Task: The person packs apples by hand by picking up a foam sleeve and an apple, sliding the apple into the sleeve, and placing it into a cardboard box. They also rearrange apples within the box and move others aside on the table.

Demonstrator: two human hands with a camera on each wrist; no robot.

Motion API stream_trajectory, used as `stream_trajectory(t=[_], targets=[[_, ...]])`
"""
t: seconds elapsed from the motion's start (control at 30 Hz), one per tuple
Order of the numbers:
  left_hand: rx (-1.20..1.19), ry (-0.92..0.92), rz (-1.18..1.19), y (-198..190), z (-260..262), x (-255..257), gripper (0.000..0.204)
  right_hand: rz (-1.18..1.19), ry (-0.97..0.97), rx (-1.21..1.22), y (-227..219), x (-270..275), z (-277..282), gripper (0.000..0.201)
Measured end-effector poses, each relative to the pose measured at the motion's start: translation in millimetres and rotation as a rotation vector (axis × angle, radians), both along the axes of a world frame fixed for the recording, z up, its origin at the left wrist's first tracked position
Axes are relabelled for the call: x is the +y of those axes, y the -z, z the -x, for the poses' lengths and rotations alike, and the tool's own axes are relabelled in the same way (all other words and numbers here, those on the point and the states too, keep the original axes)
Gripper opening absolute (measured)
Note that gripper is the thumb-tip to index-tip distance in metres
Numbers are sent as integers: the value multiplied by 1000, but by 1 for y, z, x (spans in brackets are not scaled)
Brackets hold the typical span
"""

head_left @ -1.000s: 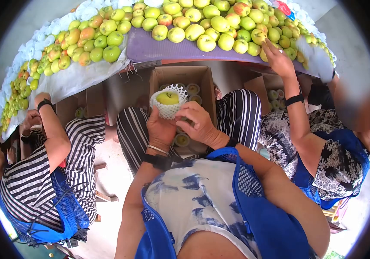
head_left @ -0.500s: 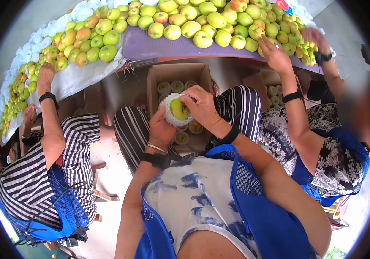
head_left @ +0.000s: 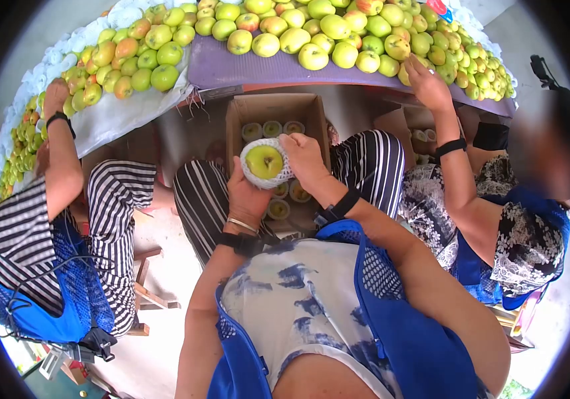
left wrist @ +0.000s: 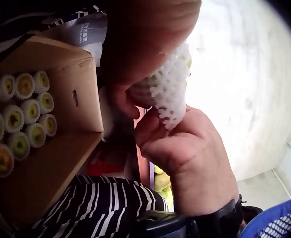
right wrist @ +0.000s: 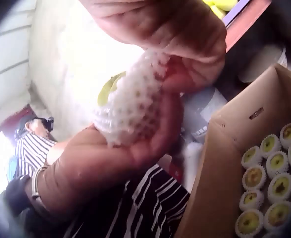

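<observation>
Apple (head_left: 264,161) sits in a white foam net (head_left: 256,179), its dimpled end bare and facing up, held above the near side of an open cardboard box (head_left: 233,120). Left hand (head_left: 246,199) cups the net from beneath, fingers curled round it, probably to carry the weight. Right hand (head_left: 308,161) has its fingers drawn narrow, pinching the net's rim on the right, which looks like steadying or spreading the mesh. Box stands between the striped knees (head_left: 373,166), within easy reach; loose apples (head_left: 291,40) lie on the worktop (head_left: 245,72) just beyond.

View notes. Head view alone gives the apple's full open face and the wide spread of loose fruit, but the hands hide part of the box. Left wrist view shows netted apples (left wrist: 13,118) in close rows, plus a slot (left wrist: 75,98) in the box wall; there the held apple is mostly hidden. Right wrist view shows the left fingers wrapping the mesh side.
</observation>
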State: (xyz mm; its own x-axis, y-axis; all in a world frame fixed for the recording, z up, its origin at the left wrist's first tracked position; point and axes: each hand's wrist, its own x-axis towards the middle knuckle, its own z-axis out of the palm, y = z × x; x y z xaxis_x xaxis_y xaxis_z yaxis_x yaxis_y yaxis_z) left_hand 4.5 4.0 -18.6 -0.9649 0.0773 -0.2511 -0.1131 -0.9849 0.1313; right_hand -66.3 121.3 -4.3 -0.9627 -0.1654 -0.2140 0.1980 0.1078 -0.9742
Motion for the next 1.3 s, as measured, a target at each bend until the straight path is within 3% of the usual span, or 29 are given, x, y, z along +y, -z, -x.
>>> stream_trajectory(t=[0.13,0.27,0.33,0.4,0.43,0.53,0.57,0.6,0.67,0.7,0.8,0.93,1.03,1.13,1.3], targets=[[47,79,-99,8,-4,-3,51,-367,51,607,-8,-3,-9,22],[306,135,12,16,-13,-3,50,-353,43,616,-3,-2,-22,24],[357,131,517,16,-15,-4,54,-374,46,614,8,-2,-26,24],[233,116,1407,13,-19,1,59,-428,-20,603,16,6,-26,24],[247,106,1164,15,-21,0,56,-457,-51,594,17,9,-24,24],[257,109,496,22,-21,-5,49,-257,-229,439,6,23,-6,27],[232,137,332,19,-22,-6,47,-100,-354,123,-3,29,-3,32],[204,165,169,12,-24,-6,45,-67,-444,104,-10,30,-4,34],[24,178,223,5,-25,-4,46,0,-623,61,-22,32,-5,41],[-72,187,250,1,-25,-3,47,-110,-783,89,-27,34,-2,54],[-87,206,335,-1,-28,-3,48,-251,-1022,245,-28,25,-4,56],[-16,163,394,0,-34,-7,51,-186,-1002,124,-26,15,-11,61],[-7,177,325,-3,-34,-12,51,22,-981,-134,-21,10,-9,63],[12,194,333,6,-34,-14,51,138,-964,-239,-16,10,-8,63],[5,233,505,39,-30,-29,57,-42,-1097,-132,-12,-5,-6,60]])
